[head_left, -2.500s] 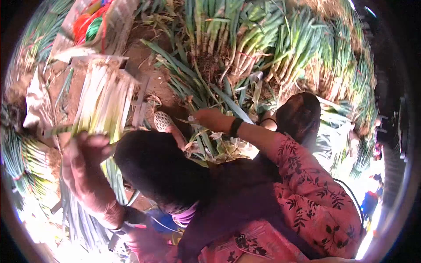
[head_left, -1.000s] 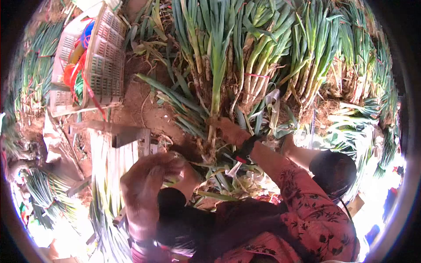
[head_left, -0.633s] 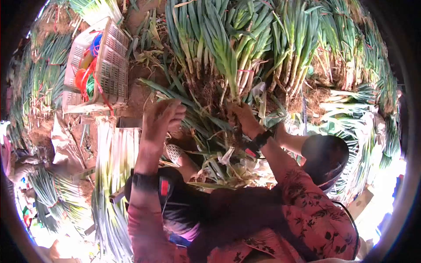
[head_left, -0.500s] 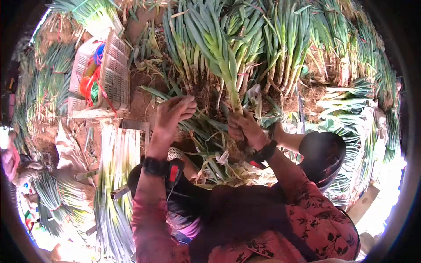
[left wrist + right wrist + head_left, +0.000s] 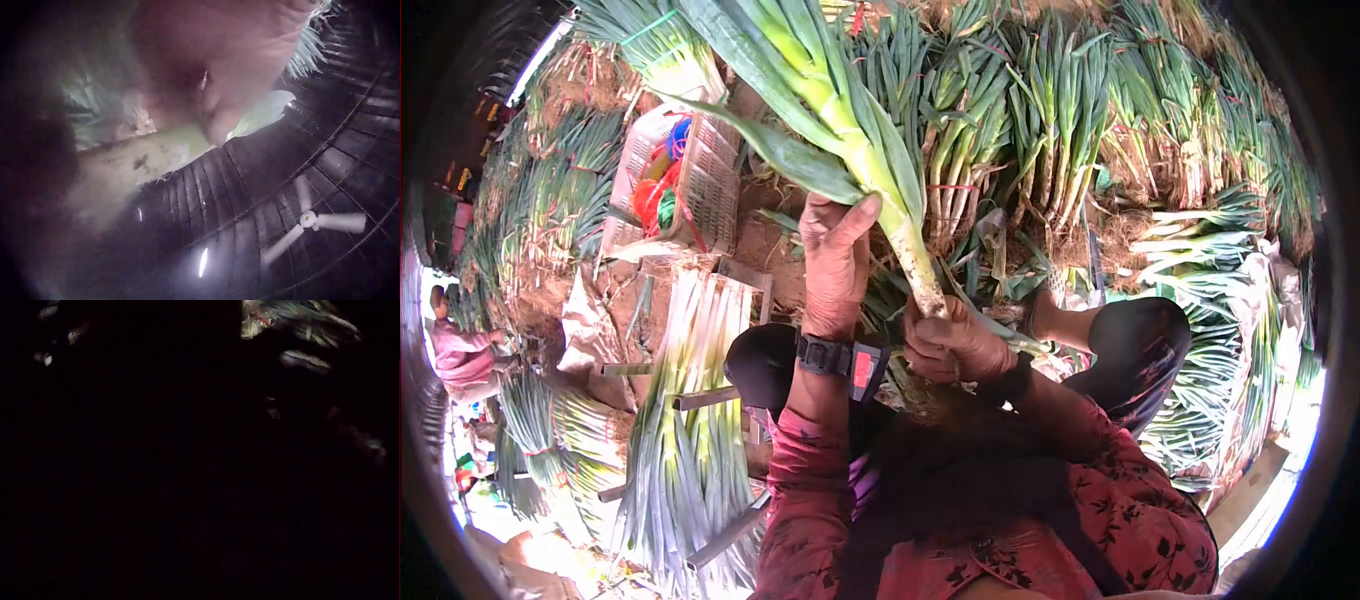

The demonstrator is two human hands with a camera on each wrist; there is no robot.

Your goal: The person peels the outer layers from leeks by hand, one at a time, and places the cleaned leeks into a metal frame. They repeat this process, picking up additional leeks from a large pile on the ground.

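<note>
A large green onion (image 5: 858, 150) is held up slanting across the head view, leaves toward the top left and its pale, dirt-specked stem toward the lower right. The left hand (image 5: 835, 260) grips it where the leaves meet the stem, the thumb lying along it. Lower down, the right hand (image 5: 955, 343) has its fingers curled round the root end, which is partly hidden. In the left wrist view the left hand (image 5: 219, 56) is close and blurred against the pale stem (image 5: 150, 159). The right wrist view is almost wholly dark.
Trimmed onions (image 5: 700, 400) lie on a metal frame (image 5: 730, 533) at the left. Behind them stands a plastic crate (image 5: 712, 185) with coloured string. Onion bundles (image 5: 1050, 130) line the back and right. Another person (image 5: 462, 350) is at the far left.
The onion has come up and toward the body, tilting to the left. The left hand, empty before, has moved right and taken hold of it; the right hand still grips the lower end.
</note>
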